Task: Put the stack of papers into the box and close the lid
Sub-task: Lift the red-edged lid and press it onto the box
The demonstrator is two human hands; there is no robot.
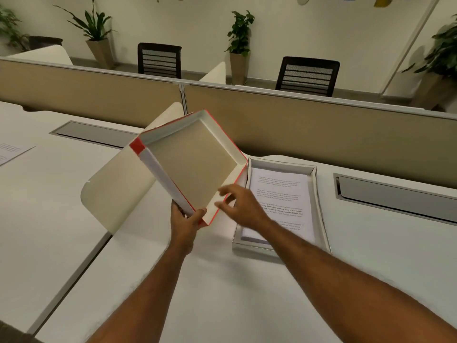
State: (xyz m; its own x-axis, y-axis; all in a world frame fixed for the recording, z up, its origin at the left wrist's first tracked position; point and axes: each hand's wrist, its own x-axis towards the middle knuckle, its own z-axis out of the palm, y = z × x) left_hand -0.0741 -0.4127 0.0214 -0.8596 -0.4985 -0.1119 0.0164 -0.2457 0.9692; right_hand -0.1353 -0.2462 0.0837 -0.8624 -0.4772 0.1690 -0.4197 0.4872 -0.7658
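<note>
The box lid (193, 167), red and white outside with a brown inside, is raised off the desk and tilted, its hollow side facing me. My left hand (184, 222) grips its near corner. My right hand (241, 205) hovers by the lid's lower right edge, fingers spread, holding nothing. To the right, the white box (319, 209) lies on the desk with the stack of printed papers (279, 194) inside it. My right forearm covers the box's near left part.
A cream rounded divider (118, 189) stands left of the lid. Grey cable trays (395, 196) are set into the white desk (222, 280). A loose sheet (12, 151) lies at far left. A beige partition (321, 125) backs the desk, with chairs and plants beyond.
</note>
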